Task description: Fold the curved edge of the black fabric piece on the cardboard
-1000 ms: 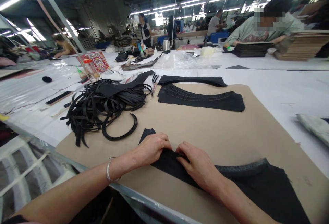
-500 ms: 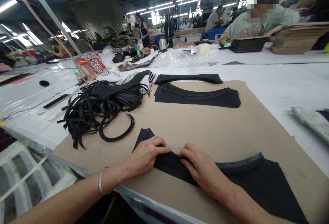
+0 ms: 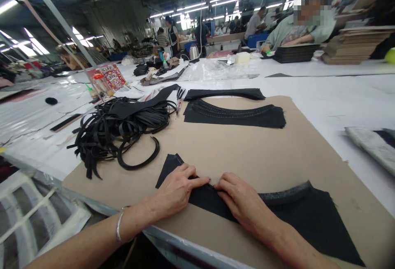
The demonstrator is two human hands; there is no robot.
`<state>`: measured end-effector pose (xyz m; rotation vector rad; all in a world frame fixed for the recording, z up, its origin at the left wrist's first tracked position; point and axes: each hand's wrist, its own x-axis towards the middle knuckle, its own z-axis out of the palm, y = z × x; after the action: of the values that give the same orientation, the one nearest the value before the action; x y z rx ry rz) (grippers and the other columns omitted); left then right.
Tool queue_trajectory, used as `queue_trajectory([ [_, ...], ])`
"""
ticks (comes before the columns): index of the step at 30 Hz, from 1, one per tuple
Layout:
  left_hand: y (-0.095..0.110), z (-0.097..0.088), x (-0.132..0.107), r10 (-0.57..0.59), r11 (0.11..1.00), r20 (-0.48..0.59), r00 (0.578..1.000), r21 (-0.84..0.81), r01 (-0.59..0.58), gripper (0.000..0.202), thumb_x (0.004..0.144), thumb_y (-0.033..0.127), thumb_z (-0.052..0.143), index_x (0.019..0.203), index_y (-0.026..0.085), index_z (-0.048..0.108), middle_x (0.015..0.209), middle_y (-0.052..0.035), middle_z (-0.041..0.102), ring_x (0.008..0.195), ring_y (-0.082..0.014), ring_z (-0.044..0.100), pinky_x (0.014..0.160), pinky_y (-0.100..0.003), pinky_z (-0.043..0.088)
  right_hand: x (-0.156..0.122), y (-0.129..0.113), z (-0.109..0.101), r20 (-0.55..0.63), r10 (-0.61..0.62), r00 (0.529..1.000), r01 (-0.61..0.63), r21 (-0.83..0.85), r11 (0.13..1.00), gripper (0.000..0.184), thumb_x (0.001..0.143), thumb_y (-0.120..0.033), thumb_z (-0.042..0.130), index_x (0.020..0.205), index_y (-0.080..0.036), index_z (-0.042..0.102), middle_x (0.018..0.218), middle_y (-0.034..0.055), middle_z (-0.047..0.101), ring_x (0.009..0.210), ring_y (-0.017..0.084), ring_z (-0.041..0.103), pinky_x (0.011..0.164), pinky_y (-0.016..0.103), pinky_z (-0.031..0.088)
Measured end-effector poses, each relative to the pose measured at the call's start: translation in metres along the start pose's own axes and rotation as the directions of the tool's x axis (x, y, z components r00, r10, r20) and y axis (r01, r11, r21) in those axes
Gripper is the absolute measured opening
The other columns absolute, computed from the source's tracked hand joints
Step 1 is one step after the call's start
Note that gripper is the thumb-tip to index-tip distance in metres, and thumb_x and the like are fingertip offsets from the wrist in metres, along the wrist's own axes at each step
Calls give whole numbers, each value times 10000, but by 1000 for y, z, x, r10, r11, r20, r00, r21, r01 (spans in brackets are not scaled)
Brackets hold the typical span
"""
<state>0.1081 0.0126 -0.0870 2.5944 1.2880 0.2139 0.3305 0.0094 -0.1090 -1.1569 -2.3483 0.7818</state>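
Note:
A curved black fabric piece (image 3: pixel 314 219) lies on brown paper, its upper edge turned over in a narrow, greyish strip (image 3: pixel 286 195). On the left part of that edge rests my left hand (image 3: pixel 177 184), index finger stretched along the fold and the other fingers curled onto the cloth. Close to its fingertip, my right hand (image 3: pixel 239 195) pinches the same edge between thumb and fingers. A small gap separates the two hands. My right forearm hides part of the fabric's lower side.
Behind my hands lie a stack of curved black pieces (image 3: pixel 234 114) and another black stack (image 3: pixel 225 93). A tangled heap of black strips (image 3: pixel 123 117) sits at left. Across the white table (image 3: pixel 314 86), a person works beside dark stacked pieces (image 3: pixel 296 53) and brown stacked sheets (image 3: pixel 354 47).
My left index finger has slid slightly right along the folded edge, closer to my right hand. My right hand has barely moved. The person across the table has shifted an arm.

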Motion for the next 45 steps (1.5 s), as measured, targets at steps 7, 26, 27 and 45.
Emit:
queue_trajectory([
  [7,1,5,-8,16,999,7,1000,28,-16,509,872,63,420,1253,363,573,1031,-59,534,1003,-221,488,917,-396,442,0,2,0,-10,-24,1000,24,-17,1000,206,916,-102,436,908,-204,615,909,38,562,885,183,536,795,315,449],
  [26,15,19,-10,108,994,17,994,32,-108,540,896,76,418,1389,296,416,1088,-58,552,1030,-217,478,942,-393,447,-12,13,-6,18,-8,1000,9,-14,1000,122,907,-113,489,862,-182,579,906,36,548,876,186,510,797,322,421],
  [27,18,19,-10,103,994,15,995,40,-103,543,888,76,431,1380,305,429,1067,-57,548,1023,-221,474,937,-398,447,-14,13,-7,22,-4,1000,4,-15,1000,127,907,-113,488,860,-183,582,907,36,548,878,187,510,799,323,421],
  [45,50,34,10,97,990,-164,982,-86,-113,422,885,34,382,1239,188,553,1088,-69,596,1009,-195,521,918,-352,465,-37,26,-23,24,-75,997,76,-53,996,162,932,-120,448,871,-188,581,914,40,548,879,187,499,808,338,413],
])
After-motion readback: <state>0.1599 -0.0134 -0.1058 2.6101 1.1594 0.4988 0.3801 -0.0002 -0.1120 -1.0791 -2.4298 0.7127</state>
